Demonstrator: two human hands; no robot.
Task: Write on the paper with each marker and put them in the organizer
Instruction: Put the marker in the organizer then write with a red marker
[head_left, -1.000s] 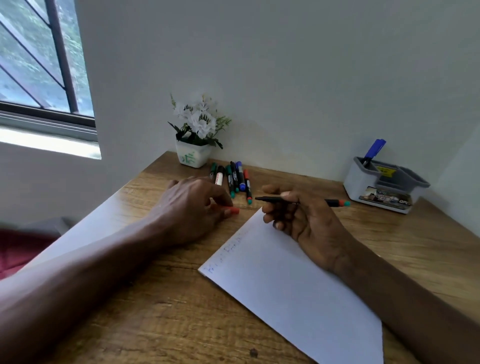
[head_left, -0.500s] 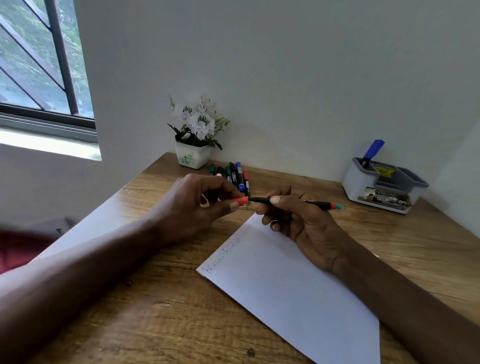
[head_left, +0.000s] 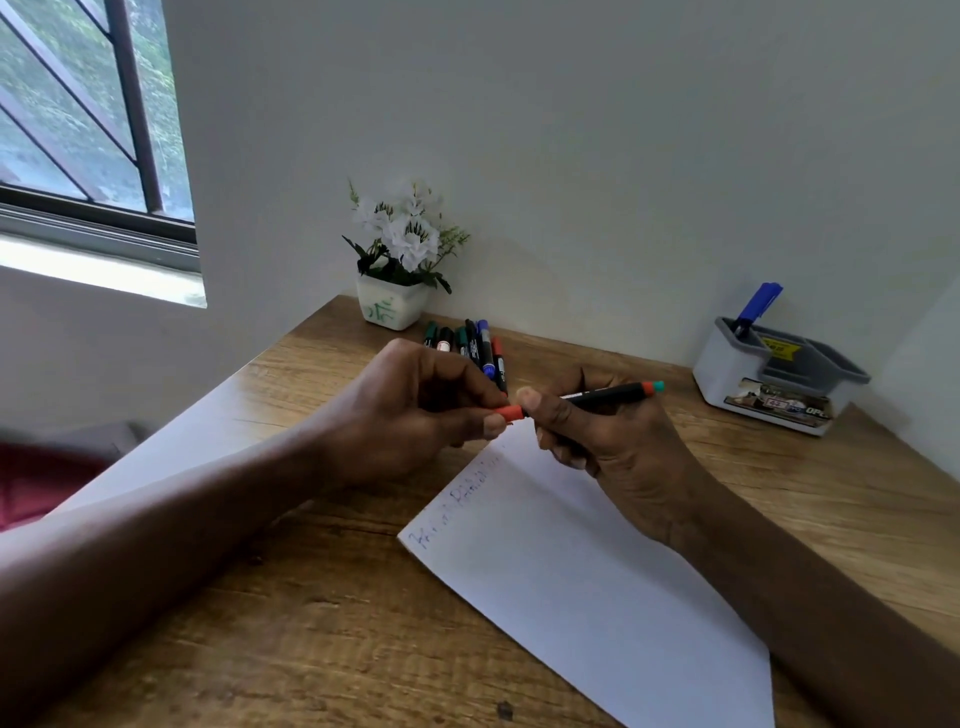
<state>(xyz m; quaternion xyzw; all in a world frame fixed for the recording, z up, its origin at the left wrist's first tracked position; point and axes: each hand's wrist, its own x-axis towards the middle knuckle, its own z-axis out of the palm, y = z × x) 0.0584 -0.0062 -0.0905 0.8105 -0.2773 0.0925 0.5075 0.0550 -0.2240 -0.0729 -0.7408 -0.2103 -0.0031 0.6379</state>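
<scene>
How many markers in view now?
8: a cluster of six beside the white flower pot; one black, red-capped marker is between left hand and right hand; one blue marker stands in the grey organizer. The left hand may hide more.

A wooden desk (head_left: 311, 649) stands against a pale wall (head_left: 571, 156); left of the desk, a barred window (head_left: 78, 104) admits daylight

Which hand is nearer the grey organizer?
Right. The right hand, holding the marker, sits left of the organizer, with bare desk between them; the left hand, pinching the red cap, is farther left.
</scene>
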